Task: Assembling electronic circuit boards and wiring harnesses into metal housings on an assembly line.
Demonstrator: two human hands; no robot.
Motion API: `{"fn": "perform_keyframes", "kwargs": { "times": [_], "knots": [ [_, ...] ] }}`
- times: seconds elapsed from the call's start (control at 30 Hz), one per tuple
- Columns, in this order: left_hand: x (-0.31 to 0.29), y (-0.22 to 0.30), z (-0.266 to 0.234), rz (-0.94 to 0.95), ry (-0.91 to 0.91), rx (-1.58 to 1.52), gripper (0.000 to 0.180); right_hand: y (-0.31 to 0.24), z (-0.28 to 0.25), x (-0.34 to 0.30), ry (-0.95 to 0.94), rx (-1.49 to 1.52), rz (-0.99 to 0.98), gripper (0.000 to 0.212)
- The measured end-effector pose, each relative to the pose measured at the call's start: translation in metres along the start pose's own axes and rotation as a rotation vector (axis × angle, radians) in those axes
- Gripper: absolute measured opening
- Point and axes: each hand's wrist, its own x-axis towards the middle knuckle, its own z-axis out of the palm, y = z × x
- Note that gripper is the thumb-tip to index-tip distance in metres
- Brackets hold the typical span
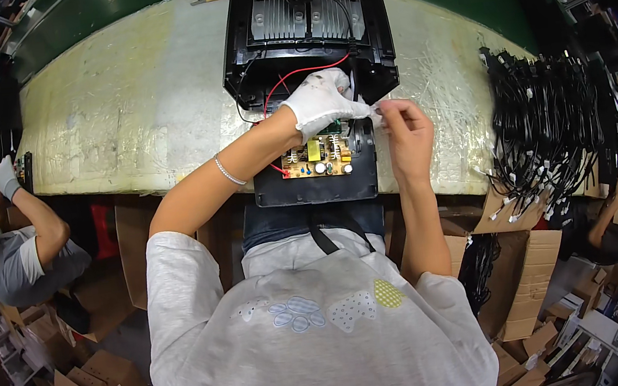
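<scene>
My left hand (319, 103), in a white glove with dark smudges at the fingertips, reaches over a black plastic panel (317, 192). Its fingers are bent and pressed together near the open end of a black housing (235, 63). My right hand (407, 125) is bare. Its thumb and forefinger pinch close to the glove's fingers, at a small whitish bit too indistinct to name. On the panel lies a tan circuit board (327, 161) with a yellow transformer and capacitors, partly under my left hand. A red wire (287, 77) arches from the housing toward the board.
Finned metal heat sinks (284, 18) sit inside the housing. Bundles of black cables (539, 118) hang over the worktable's (440, 69) right edge. Cardboard boxes (532, 281) stand below. One person (29, 235) works at the far left, another at the far right.
</scene>
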Motion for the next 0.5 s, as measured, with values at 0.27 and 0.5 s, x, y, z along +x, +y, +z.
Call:
{"fn": "perform_keyframes", "kwargs": {
  "times": [0.27,0.5],
  "knots": [
    [-0.006,0.001,-0.005,0.115,0.144,0.313,0.041,-0.013,-0.019,-0.002,-0.062,-0.203,0.088,0.019],
    [-0.012,0.01,-0.014,0.022,-0.002,0.031,0.042,0.009,0.021,-0.002,-0.012,0.256,0.152,0.024]
  ]
}}
